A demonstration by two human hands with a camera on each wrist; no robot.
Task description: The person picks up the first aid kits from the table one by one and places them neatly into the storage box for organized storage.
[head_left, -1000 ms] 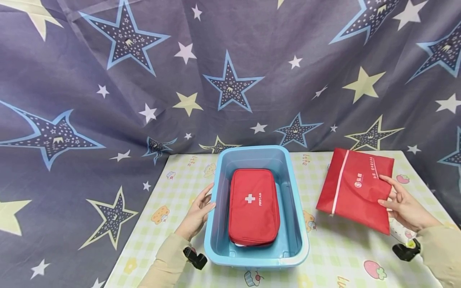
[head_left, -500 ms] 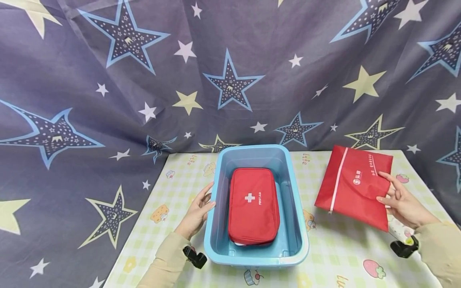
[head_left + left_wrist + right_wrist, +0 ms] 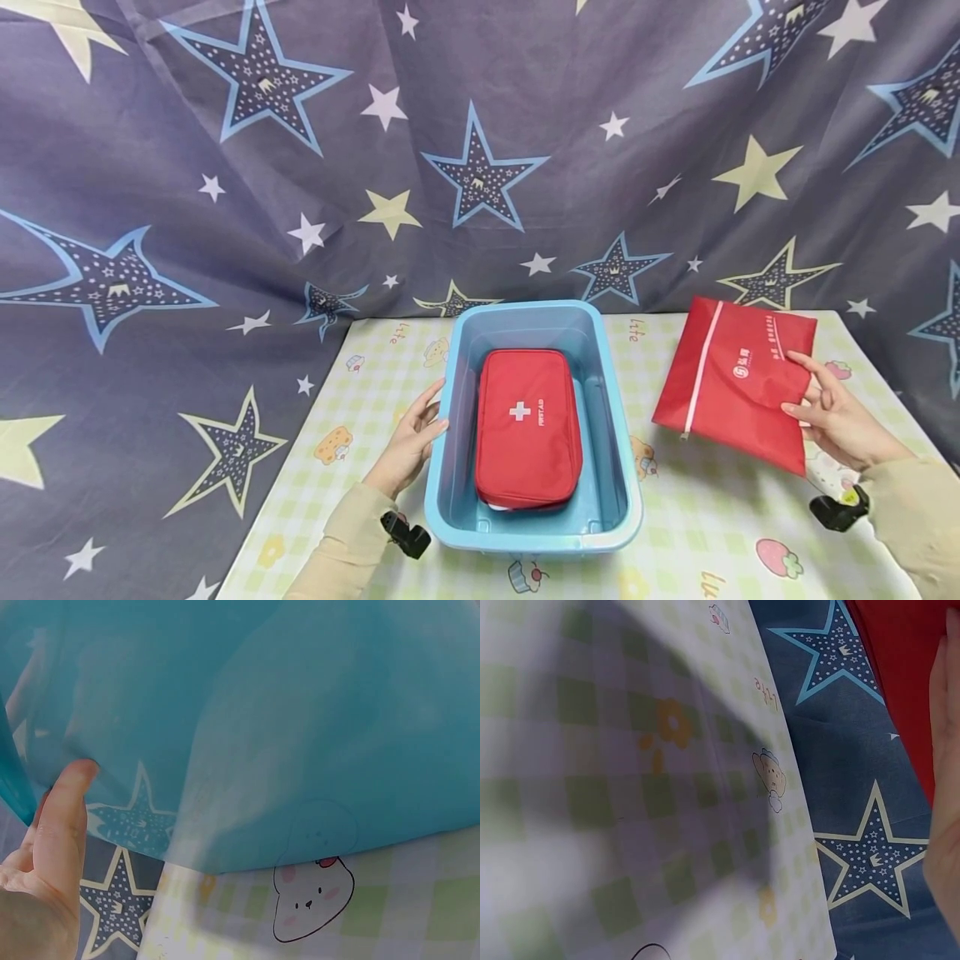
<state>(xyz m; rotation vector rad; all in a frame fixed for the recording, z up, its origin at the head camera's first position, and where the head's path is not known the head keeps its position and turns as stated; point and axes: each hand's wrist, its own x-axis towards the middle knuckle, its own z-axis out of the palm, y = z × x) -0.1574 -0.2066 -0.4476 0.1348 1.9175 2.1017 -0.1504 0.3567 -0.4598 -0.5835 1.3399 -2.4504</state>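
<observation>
In the head view a light blue plastic bin (image 3: pixel 534 543) stands on the table. A red first aid bag (image 3: pixel 525 458) with a white cross lies inside it. My left hand (image 3: pixel 405 446) touches the bin's left outer side with fingers and thumb. The left wrist view shows the thumb (image 3: pixel 66 802) against the blue wall. To the right of the bin, my right hand (image 3: pixel 843 425) pinches the right edge of a flat red zip pouch (image 3: pixel 720 392) with a white zip and white print. The pouch is raised and tilted above the table; my fingers behind it are hidden.
A green-and-white checked tablecloth (image 3: pixel 720 525) with cartoon prints covers the table. Behind the table hangs a dark star-patterned curtain (image 3: pixel 330 192). A small black camera (image 3: pixel 405 535) sits on my left wrist, another black camera (image 3: pixel 840 510) on my right.
My right hand and the red zip pouch have moved slightly up and to the left. The left hand, the bin and the first aid bag have stayed in place.
</observation>
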